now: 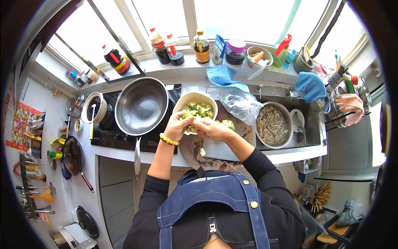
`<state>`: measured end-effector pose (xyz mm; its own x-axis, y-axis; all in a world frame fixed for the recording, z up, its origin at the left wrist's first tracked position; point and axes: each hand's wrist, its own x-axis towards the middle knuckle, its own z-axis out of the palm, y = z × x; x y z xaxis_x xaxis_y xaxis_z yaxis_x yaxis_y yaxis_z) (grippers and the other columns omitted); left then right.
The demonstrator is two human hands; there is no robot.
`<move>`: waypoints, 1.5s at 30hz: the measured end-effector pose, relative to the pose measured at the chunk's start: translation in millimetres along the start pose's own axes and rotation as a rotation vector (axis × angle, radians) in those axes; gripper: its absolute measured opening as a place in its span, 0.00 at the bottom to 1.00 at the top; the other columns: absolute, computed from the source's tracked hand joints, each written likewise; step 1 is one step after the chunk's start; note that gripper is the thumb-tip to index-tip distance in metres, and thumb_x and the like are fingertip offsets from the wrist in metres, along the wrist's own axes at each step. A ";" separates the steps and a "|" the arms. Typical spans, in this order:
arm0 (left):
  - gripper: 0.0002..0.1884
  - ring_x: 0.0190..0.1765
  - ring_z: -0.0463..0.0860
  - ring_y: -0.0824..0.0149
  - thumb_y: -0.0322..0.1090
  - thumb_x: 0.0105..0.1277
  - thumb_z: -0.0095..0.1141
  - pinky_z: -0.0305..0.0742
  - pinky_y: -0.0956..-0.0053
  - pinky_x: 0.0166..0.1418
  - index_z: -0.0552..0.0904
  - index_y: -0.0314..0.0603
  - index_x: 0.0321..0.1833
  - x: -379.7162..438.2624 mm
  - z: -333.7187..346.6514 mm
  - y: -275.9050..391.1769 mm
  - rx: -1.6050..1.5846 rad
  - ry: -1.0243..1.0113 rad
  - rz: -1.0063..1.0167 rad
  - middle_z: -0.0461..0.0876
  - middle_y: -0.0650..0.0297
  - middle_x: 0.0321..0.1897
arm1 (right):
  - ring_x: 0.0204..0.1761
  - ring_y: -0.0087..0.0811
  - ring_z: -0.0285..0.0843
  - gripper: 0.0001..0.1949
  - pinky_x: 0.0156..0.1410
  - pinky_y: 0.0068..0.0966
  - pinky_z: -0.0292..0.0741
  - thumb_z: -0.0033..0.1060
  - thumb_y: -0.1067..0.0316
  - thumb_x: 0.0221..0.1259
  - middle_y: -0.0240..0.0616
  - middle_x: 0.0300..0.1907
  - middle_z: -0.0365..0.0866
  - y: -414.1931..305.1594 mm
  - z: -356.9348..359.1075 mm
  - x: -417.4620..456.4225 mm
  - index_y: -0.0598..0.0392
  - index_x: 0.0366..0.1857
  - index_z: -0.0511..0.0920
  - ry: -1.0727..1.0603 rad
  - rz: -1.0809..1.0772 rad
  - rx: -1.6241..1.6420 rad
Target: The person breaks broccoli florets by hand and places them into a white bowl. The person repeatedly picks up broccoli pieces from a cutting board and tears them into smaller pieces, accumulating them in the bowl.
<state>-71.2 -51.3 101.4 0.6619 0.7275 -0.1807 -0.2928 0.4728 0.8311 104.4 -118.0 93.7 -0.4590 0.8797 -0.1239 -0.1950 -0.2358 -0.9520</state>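
Note:
My left hand point(179, 126), with a beaded bracelet on its wrist, meets my right hand point(209, 127) over the near rim of a cream bowl point(178, 107). The fingertips of both pinch a small broccoli piece, mostly hidden by the fingers. Cut broccoli florets point(200, 109) fill much of the bowl. More broccoli point(228, 124) lies just beyond my right hand on a round chopping board point(191, 152). Under my right forearm rests a broad metal blade point(220, 150), apparently a cleaver's, its handle not visible. A pale stem scrap point(202, 152) sits at the blade's left edge.
A large frying pan point(141, 105) stands on the black cooktop point(105, 140), its handle jutting past the counter edge. Right of the board are a clear plastic bag point(239, 104) and a metal basin of shrimp point(273, 124) in the sink point(312, 137). Sauce bottles point(202, 46) line the sill.

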 end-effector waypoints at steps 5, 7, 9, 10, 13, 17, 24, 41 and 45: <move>0.07 0.27 0.79 0.75 0.31 0.64 0.62 0.73 0.82 0.29 0.79 0.39 0.40 2.6 -3.1 -13.6 -0.124 0.049 -0.135 0.81 0.66 0.29 | 0.25 0.19 0.59 0.20 0.31 0.19 0.61 0.38 0.48 0.75 0.25 0.24 0.65 16.9 5.9 -4.8 0.52 0.30 0.70 0.086 -0.168 -0.187; 0.07 0.26 0.77 0.76 0.34 0.65 0.61 0.72 0.83 0.29 0.78 0.40 0.39 6.6 -7.4 -18.2 -0.158 0.005 -0.185 0.80 0.66 0.28 | 0.27 0.24 0.63 0.20 0.33 0.22 0.66 0.38 0.49 0.75 0.29 0.25 0.68 20.0 6.4 -5.9 0.54 0.31 0.70 0.159 -0.289 -0.377; 0.08 0.27 0.77 0.76 0.34 0.65 0.61 0.71 0.83 0.30 0.78 0.40 0.39 9.7 -13.3 -25.2 -0.174 -0.018 -0.226 0.80 0.66 0.28 | 0.31 0.34 0.71 0.16 0.39 0.30 0.69 0.40 0.55 0.74 0.39 0.28 0.73 19.1 2.9 -8.9 0.58 0.35 0.71 0.168 -0.292 -0.554; 0.08 0.27 0.76 0.77 0.35 0.66 0.61 0.71 0.84 0.31 0.77 0.40 0.40 10.4 -14.4 -27.9 -0.185 -0.040 -0.251 0.80 0.66 0.29 | 0.33 0.40 0.75 0.15 0.42 0.34 0.71 0.42 0.57 0.73 0.44 0.30 0.76 17.8 1.0 -11.4 0.60 0.37 0.72 0.171 -0.292 -0.643; 0.08 0.27 0.75 0.77 0.35 0.66 0.61 0.72 0.84 0.31 0.78 0.41 0.39 9.5 -15.1 -33.3 -0.232 -0.084 -0.299 0.80 0.66 0.29 | 0.37 0.50 0.76 0.12 0.44 0.39 0.72 0.44 0.60 0.71 0.51 0.32 0.77 8.7 1.7 -23.5 0.59 0.39 0.71 0.206 -0.318 -0.955; 0.06 0.27 0.74 0.80 0.35 0.65 0.61 0.67 0.87 0.27 0.79 0.43 0.39 10.9 -23.8 -47.4 -0.254 -0.139 -0.373 0.79 0.71 0.29 | 0.38 0.51 0.77 0.11 0.43 0.43 0.73 0.46 0.60 0.69 0.51 0.33 0.77 -8.6 2.9 -33.4 0.58 0.38 0.71 0.109 -0.211 -1.114; 0.07 0.27 0.73 0.78 0.34 0.65 0.61 0.66 0.86 0.27 0.78 0.41 0.40 5.1 -4.7 -50.2 -0.399 -0.210 -0.390 0.78 0.68 0.30 | 0.35 0.49 0.78 0.11 0.40 0.43 0.74 0.50 0.60 0.68 0.48 0.32 0.78 1.8 -4.0 -37.6 0.59 0.36 0.71 0.147 -0.364 -1.230; 0.08 0.22 0.73 0.80 0.33 0.64 0.63 0.66 0.86 0.26 0.80 0.37 0.39 4.2 28.8 -23.6 0.219 0.171 0.063 0.80 0.69 0.25 | 0.29 0.48 0.78 0.10 0.34 0.40 0.74 0.51 0.61 0.67 0.45 0.27 0.77 5.6 16.6 -25.5 0.56 0.33 0.74 0.600 -0.388 -1.189; 0.08 0.24 0.73 0.79 0.36 0.66 0.61 0.65 0.86 0.26 0.80 0.39 0.39 -2.7 29.3 -12.1 0.118 0.044 -0.221 0.79 0.69 0.27 | 0.30 0.48 0.80 0.10 0.35 0.39 0.76 0.51 0.61 0.67 0.45 0.26 0.79 -17.3 6.2 -36.8 0.57 0.32 0.73 0.279 -0.297 -1.268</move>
<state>-49.3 -73.6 107.2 0.6692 0.6354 -0.3853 -0.0603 0.5632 0.8241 119.3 -148.9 116.4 -0.3178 0.9212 0.2246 0.7504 0.3892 -0.5343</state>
